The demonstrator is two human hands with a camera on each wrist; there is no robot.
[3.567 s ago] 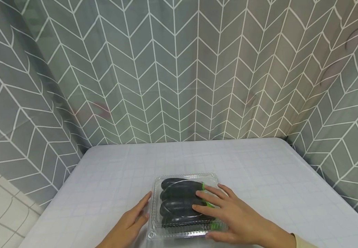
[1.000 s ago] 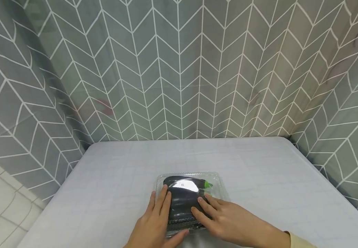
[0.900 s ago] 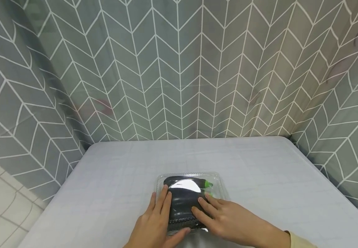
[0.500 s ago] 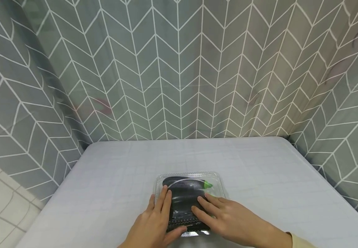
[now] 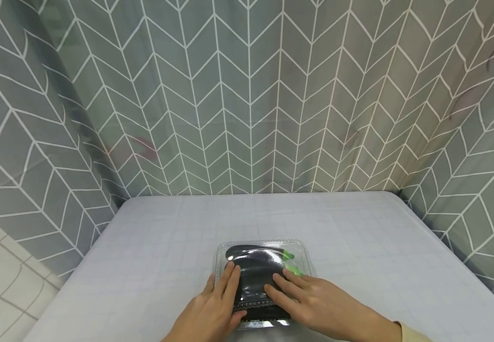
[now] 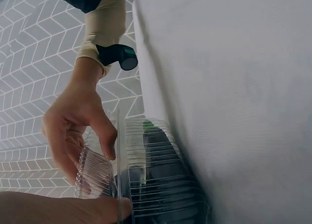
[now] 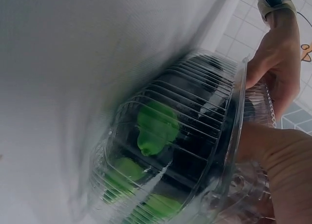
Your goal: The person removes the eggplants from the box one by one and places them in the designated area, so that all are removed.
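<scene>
A clear plastic clamshell container (image 5: 264,242) stands near the front of the table. Inside lie several dark eggplants (image 5: 255,278), their green caps (image 7: 157,127) toward the right. The lid lies over them. My left hand (image 5: 213,304) rests on the lid's left part, fingers fairly straight, thumb at the front edge. My right hand (image 5: 311,304) touches the lid's right part with spread fingers; its thumb is hidden from the head view. In the left wrist view the right hand (image 6: 78,112) has its thumb against the rim. Ribbed container walls show in both wrist views.
A white cloth covers the table (image 5: 166,237). Behind and at both sides hangs a grey curtain (image 5: 247,95) with white chevron lines. White tiles (image 5: 7,280) show at the lower left.
Since the oldest frame my left hand has moved from beside the container onto its lid. Within the last second its thumb has slid slightly left; the right hand has hardly moved.
</scene>
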